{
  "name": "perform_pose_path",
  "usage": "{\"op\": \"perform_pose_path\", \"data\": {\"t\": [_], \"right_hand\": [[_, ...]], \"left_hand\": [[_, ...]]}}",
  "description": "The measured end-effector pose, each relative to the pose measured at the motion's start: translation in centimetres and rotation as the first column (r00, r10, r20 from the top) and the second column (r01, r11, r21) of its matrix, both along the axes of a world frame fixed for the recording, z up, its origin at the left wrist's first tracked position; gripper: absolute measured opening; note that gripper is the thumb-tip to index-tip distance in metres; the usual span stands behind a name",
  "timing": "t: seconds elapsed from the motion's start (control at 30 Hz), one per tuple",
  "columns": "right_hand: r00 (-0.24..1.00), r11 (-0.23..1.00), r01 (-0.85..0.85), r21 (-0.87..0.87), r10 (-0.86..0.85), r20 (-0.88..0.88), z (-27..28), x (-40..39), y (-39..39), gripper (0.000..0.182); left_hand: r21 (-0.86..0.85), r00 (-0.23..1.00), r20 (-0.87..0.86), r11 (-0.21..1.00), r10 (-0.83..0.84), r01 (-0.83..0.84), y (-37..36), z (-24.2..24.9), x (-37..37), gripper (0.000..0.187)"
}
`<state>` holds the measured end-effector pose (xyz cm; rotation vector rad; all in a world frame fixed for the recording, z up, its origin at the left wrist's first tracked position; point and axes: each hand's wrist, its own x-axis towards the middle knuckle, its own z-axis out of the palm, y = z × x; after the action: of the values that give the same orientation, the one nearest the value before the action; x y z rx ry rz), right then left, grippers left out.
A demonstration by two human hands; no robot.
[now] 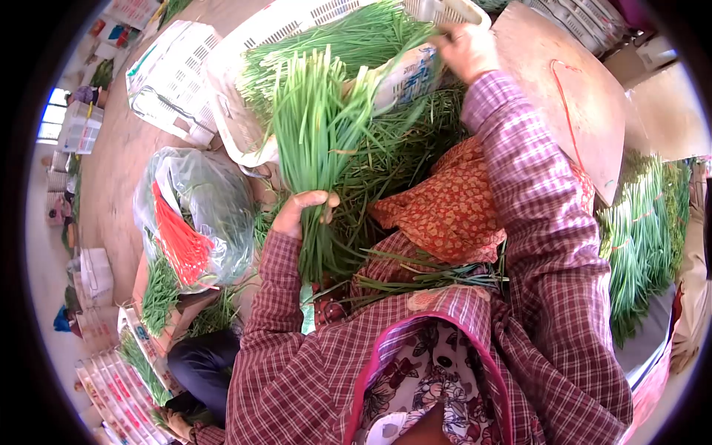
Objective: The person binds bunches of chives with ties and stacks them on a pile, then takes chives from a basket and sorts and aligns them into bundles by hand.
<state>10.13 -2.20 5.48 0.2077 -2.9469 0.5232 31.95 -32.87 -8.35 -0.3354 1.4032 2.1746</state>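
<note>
My left hand (302, 211) is closed around the lower part of a thick bunch of green chives (315, 141), holding it upright with the pale cut ends at the top. My right hand (467, 52) is raised at the basket's right end, its fingers pinched together and slightly blurred. A few chive leaves (411, 50) run up to its fingertips. Behind the bunch, more chives (356, 37) lie in a white plastic basket (230, 63) with a printed sack (408, 81) along the near side. Loose leaves (415, 280) lie across my lap.
A clear plastic bag (230, 185) with red ties (178, 241) stands at left, near a white crate (170, 78). A board (552, 96) with a red string is at right, above tied chive bundles (641, 237). Another person's hand (176, 424) shows at lower left.
</note>
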Motion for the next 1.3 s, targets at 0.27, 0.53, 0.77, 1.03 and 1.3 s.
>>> {"op": "perform_pose_path", "data": {"t": [0.27,0.53,0.77,1.03,1.3], "right_hand": [[0.972,0.975,-0.107,0.196,0.061,0.227,0.3,-2.5,5.9,0.057],[0.75,0.572,-0.161,-0.805,0.601,0.277,0.6,7.2,-6.8,0.126],[0.753,0.584,-0.145,-0.799,0.589,0.294,-1.5,6.9,-6.9,0.048],[0.797,0.464,0.021,-0.886,0.528,0.295,-1.3,5.4,-4.0,0.031],[0.886,0.254,0.202,-0.946,0.363,0.287,-1.7,5.7,-3.5,0.019]], "left_hand": [[-0.216,0.988,-0.138,0.972,0.068,-0.097,-1.4,3.9,1.3,0.042],[-0.227,0.967,-0.241,0.965,0.078,-0.134,0.9,7.3,0.7,0.041],[-0.267,0.972,-0.234,0.959,0.032,-0.095,0.5,8.2,0.6,0.043],[-0.22,0.967,-0.249,0.976,-0.048,-0.008,0.6,7.9,0.2,0.046],[-0.207,0.968,-0.251,0.978,-0.027,-0.026,1.0,8.3,-0.3,0.046]]}}
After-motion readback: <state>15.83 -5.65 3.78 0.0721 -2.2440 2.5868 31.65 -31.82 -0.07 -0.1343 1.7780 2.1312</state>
